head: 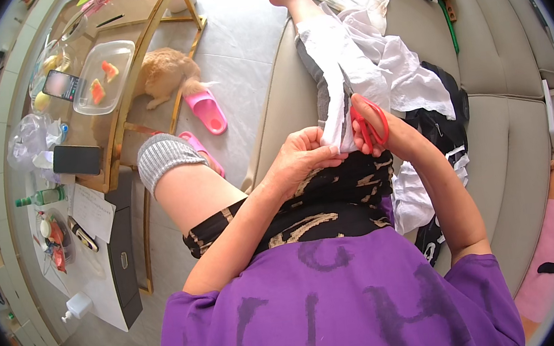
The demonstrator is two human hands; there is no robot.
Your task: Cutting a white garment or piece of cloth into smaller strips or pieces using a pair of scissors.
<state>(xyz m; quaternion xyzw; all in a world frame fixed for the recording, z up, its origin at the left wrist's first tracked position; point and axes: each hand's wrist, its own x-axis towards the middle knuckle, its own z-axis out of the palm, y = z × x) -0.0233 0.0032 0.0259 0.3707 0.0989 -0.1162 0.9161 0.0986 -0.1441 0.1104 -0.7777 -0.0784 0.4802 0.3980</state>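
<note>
White cloth [368,74] lies spread along my outstretched leg on the sofa. My left hand [308,154] pinches the near edge of a strip of it above my lap. In my right hand [375,122] are scissors with red handles [383,129]. Their blades point away from me, along a slit in the cloth beside the strip; the cloth hides part of them. Grey knitted fabric [319,87] shows under the white cloth on my leg. More white cloth [405,68] hangs in loose folds to the right.
Black fabric [442,130] and white scraps [414,199] lie on the beige sofa [501,134] at my right. At left, a glass table [117,174] holds a dark phone [77,160] and a plastic container [115,99] with fruit pieces. A dog [165,73] and pink slippers [207,112] are on the floor.
</note>
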